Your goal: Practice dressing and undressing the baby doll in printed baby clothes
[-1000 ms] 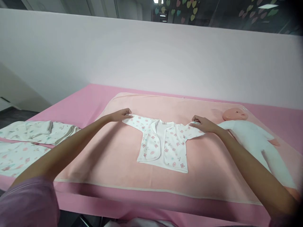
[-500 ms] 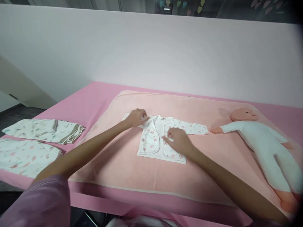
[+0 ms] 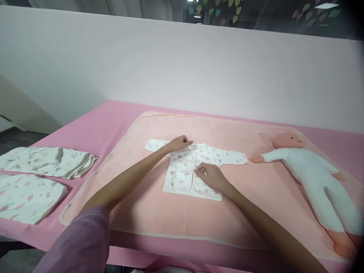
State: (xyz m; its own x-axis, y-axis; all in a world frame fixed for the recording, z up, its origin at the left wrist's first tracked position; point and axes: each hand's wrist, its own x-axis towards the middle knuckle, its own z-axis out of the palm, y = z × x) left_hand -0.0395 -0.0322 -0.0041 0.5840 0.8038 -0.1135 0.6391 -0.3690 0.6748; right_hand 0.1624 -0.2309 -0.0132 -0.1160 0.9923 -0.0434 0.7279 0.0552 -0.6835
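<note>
A small white baby shirt [image 3: 182, 170] with a pink print lies spread flat, its sleeves out to both sides and its two front panels meeting down the middle. At the neckline my left hand [image 3: 179, 143] is closed, thumb and fingertips pinching the collar edge. My right hand [image 3: 212, 176] rests lower, over the right front panel, with fingers curled and the thumb and forefinger at the front opening. Part of that panel is hidden beneath it. Under the shirt is a peach blanket [image 3: 153, 212].
A baby doll [image 3: 301, 167] in a white suit lies on the blanket at the right. Folded printed baby clothes [image 3: 31, 197] and a folded cloth with brown edges [image 3: 76, 161] are at the left on the pink table cover [image 3: 99, 117]. A white partition [image 3: 182, 68] stands behind.
My left hand has moved right from the shirt's shoulder to the collar. The left front panel, open before, now reaches the middle opening. My right hand stays over the right panel.
</note>
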